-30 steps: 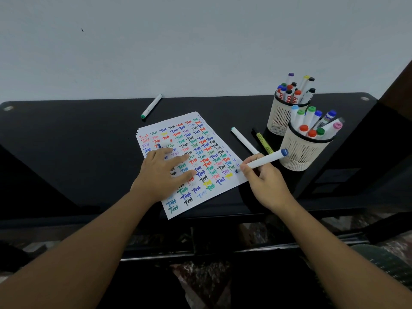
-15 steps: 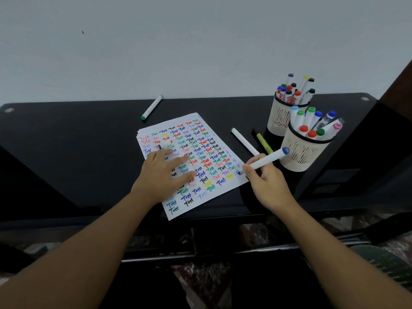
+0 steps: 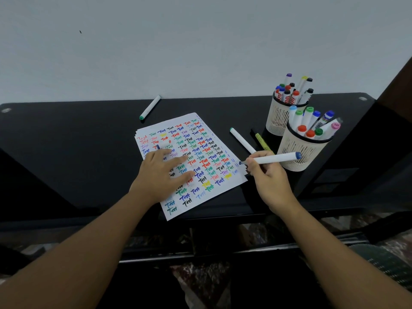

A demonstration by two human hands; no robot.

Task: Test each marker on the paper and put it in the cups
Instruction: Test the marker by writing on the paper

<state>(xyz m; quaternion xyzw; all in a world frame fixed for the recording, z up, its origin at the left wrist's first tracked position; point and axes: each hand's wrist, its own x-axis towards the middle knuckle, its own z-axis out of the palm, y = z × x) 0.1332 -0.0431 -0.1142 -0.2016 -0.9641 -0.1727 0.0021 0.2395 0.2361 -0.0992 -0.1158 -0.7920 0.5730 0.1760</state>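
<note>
The person is well into the job, judging by the table. The paper (image 3: 196, 152) is nearly covered with rows of the word "Test" in many colours, and little blank space shows beyond its right margin and lower left corner. Two mesh cups stand at the right: the far cup (image 3: 278, 121) and the near cup (image 3: 298, 152) each hold a crowd of capped markers, presumably tested already.

The right hand (image 3: 270, 177) grips a blue marker (image 3: 274, 158) like a pen, its tip at the right edge of the sheet beside small blue marks, so this one looks to be mid-test. The left hand (image 3: 161, 175) lies flat on the paper with fingers spread, pinning it down; a small blue piece, perhaps the cap, peeks out by its fingertips.

Three markers lie loose on the black table (image 3: 66, 141): a green-capped marker (image 3: 149, 107) beyond the sheet, a white marker (image 3: 243, 141) and a yellow marker (image 3: 262, 142) between sheet and cups. These appear to be what is left
</note>
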